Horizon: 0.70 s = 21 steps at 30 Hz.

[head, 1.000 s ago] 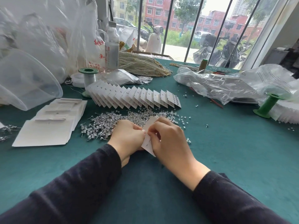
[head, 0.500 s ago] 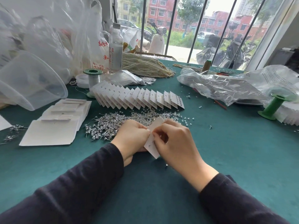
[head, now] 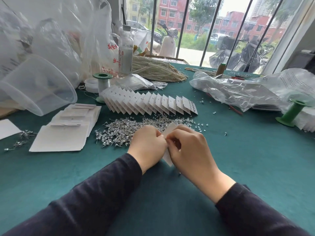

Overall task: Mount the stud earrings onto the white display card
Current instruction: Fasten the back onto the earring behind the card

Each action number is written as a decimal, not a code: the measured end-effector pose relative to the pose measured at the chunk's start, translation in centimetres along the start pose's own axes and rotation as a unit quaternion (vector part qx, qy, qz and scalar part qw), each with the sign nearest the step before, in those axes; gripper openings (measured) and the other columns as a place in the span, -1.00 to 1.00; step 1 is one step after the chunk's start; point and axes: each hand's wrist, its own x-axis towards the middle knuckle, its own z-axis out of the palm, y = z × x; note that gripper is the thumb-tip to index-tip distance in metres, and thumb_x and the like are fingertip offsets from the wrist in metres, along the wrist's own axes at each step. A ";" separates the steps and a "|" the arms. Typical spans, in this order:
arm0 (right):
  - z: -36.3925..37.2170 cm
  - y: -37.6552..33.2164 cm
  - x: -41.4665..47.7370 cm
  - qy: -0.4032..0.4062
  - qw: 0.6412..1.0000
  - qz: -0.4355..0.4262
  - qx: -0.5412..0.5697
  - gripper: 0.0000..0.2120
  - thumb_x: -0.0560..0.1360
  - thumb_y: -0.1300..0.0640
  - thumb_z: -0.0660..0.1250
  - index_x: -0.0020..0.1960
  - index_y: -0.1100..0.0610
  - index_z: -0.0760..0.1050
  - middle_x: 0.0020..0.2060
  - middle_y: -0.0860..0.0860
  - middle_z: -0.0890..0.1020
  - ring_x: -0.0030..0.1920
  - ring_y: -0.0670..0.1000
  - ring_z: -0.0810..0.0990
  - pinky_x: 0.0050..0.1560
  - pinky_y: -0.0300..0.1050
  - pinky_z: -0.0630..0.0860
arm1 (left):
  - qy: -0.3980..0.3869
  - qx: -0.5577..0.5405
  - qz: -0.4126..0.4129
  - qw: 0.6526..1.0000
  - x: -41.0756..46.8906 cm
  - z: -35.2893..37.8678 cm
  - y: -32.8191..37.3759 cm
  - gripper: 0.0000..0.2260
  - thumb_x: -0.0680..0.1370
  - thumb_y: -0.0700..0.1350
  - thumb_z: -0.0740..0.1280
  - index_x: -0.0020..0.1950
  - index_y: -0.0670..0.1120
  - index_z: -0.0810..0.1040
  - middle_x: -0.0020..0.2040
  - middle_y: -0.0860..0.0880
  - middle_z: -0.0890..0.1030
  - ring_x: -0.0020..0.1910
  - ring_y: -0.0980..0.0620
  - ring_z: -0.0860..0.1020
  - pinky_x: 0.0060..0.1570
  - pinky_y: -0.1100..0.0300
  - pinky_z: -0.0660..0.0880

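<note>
Two hands hold a white display card (head: 171,129) over the table (head: 247,164).
Left hand (head: 148,148) and right hand (head: 190,149) curl round it, hiding all but two corners; any stud pinched there cannot be seen. Loose stud earrings (head: 121,132) lie heaped just behind.

Near the middle of the worktop (head: 238,167), the left hand (head: 147,147) and right hand (head: 190,150) meet, gripping a display card (head: 171,129) between them. Just behind lies a heap of stud earrings (head: 122,132), and behind that an overlapping row of cards (head: 150,103). A stack of cards (head: 64,133) sits to the left, a tipped tub (head: 34,86) beyond it. A bag (head: 238,89) and spool (head: 291,113) lie far right. A small piece (head: 179,174), possibly a stud, lies by the right wrist.
</note>
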 end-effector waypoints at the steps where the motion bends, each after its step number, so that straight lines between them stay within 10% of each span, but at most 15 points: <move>1: -0.1 0.0 0.0 0.006 1.000 -0.001 0.003 -0.88 0.36 0.30 0.31 -0.34 0.23 0.53 -0.36 0.01 0.54 -0.39 0.00 0.47 -0.32 -0.16 0.38 | 0.001 0.004 0.008 1.000 0.0 -0.1 0.0 -0.81 0.45 -0.24 0.24 -0.26 -0.32 0.56 -0.25 -0.29 0.63 -0.17 -0.24 0.59 -0.11 -0.10 0.56; 12: -1.3 -0.5 0.2 0.104 0.994 -0.016 0.042 -0.91 0.37 0.34 0.36 -0.23 0.18 0.57 -0.27 -0.03 0.57 -0.30 -0.14 0.46 -0.25 -0.41 0.39 | -0.125 0.042 0.082 0.988 0.4 -4.3 2.0 -0.73 0.54 -0.03 0.24 -0.07 -0.19 0.62 -0.20 -0.08 0.66 -0.31 -0.21 0.54 -0.24 0.03 0.55; 15: -1.8 0.1 0.6 0.128 0.990 0.019 0.062 -0.89 0.38 0.33 0.36 -0.24 0.15 0.55 -0.28 -0.08 0.53 -0.28 -0.21 0.47 -0.23 -0.48 0.35 | 0.003 0.179 0.101 0.979 2.3 -7.3 0.7 -0.83 0.52 -0.14 0.27 0.06 -0.09 0.60 -0.10 -0.02 0.64 -0.35 0.02 0.53 -0.25 0.39 0.51; 18: -2.3 0.6 0.9 0.137 0.984 0.057 0.099 -0.87 0.40 0.32 0.35 -0.22 0.10 0.55 -0.29 -0.14 0.53 -0.22 -0.17 0.50 -0.22 -0.41 0.40 | 0.134 0.346 0.002 0.928 4.3 -10.8 -2.2 -0.83 0.43 -0.18 0.31 -0.04 -0.11 0.64 -0.07 -0.08 0.66 -0.09 -0.10 0.56 0.09 0.04 0.50; 21: -2.5 0.8 1.0 0.133 0.980 0.085 0.120 -0.88 0.41 0.28 0.34 -0.22 0.08 0.55 -0.28 -0.13 0.55 -0.22 -0.13 0.51 -0.25 -0.40 0.41 | 0.074 0.407 -0.111 0.904 5.1 -12.7 -4.0 -0.78 0.35 -0.14 0.40 -0.03 -0.13 0.64 -0.02 -0.14 0.66 0.02 -0.15 0.56 0.12 -0.02 0.47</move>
